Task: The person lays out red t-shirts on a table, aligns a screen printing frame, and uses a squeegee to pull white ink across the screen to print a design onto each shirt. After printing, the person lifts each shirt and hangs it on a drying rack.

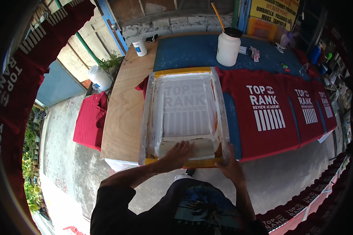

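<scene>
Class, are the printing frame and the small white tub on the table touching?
Apart: the head view shows wooden tabletop between the printing frame and the white tub.

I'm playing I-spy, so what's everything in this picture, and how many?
Frame: 1, yellow-edged, on the table
Squeegee: 1, pale, frame's near end
Printed shirts: 3, red, right of frame
Cloth: 1 piece showing, red, at frame's left
Table: 1, blue and wood, middle
Jar: 1, white, dark lid, table's far side
Stick: 1, orange, at jar's top
Cup: 1, white, far left corner
Tub: 1, white, left of table
Plain shirt: 1, red, left of table
Plant: 1, green, behind tub
Hanging shirts: several, red, picture's edges
Sign: 1, yellow, back right
Left hand: 1, on squeegee
Right hand: 1, at frame's near right corner
</scene>
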The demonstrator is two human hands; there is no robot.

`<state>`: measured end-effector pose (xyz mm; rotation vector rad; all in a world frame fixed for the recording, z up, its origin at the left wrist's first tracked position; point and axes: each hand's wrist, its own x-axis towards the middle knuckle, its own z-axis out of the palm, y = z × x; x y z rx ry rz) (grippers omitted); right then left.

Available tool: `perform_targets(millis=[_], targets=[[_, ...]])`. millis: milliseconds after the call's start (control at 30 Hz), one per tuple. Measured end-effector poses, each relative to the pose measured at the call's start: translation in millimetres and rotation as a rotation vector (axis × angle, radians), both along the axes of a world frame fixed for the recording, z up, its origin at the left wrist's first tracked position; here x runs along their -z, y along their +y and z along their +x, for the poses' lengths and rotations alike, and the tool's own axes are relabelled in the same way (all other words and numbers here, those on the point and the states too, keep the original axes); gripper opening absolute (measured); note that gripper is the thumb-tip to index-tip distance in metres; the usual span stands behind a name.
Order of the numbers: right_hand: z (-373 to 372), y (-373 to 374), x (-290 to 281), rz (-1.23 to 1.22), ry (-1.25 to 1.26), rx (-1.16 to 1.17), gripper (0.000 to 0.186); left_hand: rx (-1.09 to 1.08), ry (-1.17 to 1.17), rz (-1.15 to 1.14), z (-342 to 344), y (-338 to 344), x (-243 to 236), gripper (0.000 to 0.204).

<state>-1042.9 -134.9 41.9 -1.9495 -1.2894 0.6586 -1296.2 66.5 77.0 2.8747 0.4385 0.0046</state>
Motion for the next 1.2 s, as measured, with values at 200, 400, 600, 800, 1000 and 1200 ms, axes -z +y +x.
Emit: perform_targets(millis=[200,400,600,800,1000,1200], targets=[[6.8,2.6,12.5,0.006,0.004,-0.024,0.115,-0.231,0.025,-0.289,29.2,37.9,-49.4,0.068],[12.8,3.5,25.0,0.051,-0.057,0.003,0.118,-0.263,-0.171,-0.305,26.6,29.2,-76.9,0.068],[12.5,4.4,28.0,-0.051,0.039,0.034,0.118,-0.243,-0.016,-0.272,14.6,-15.5,-60.2,0.064],[14.5,12.7,17.9,-0.060,0.045,0.048,0.119,-0.291,-0.091,-0.156,8.1,-33.1,-28.0,0.064],[12.7,19.0,5.5,-0.089,0.012,0.023,0.120,-0.254,-0.204,0.003,13.0,-7.2,-8.6,0.060],[12.7,29.2,0.8,-0.062,0.072,0.011,0.118,-0.215,-0.306,0.128,51.9,94.7,3.4,0.060]])
